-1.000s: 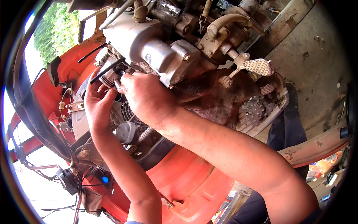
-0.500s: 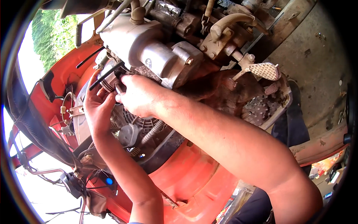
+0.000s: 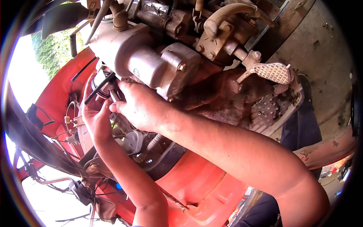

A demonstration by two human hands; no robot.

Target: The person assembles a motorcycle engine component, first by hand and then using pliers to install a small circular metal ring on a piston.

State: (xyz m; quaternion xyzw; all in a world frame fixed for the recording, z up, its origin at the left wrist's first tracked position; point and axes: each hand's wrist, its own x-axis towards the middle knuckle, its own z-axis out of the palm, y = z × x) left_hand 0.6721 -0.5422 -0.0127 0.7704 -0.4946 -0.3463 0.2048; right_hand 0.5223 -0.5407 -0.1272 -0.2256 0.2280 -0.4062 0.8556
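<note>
A pale metal piston with dark rings sticks out beside the engine at the left. My left hand is closed round it from below, fingers behind and thumb in front. A short metal connecting rod runs from the piston toward the engine. My right hand is at that rod, its thumb stretched out apart from the forefinger; the other fingertips are hidden against the engine. A black stud crosses in front of the piston, and a second black stud stands farther out.
The greasy engine fills the upper middle, with a ridged foot pedal to its right. Red bodywork curves below my arms. A black cap-like part and a ribbed hose lie under my right wrist. Loose cables hang lower left.
The view has shifted, so the engine sits farther left. My right thumb has spread away from the forefinger, and more of the connecting rod shows. My left hand keeps its hold on the piston.
</note>
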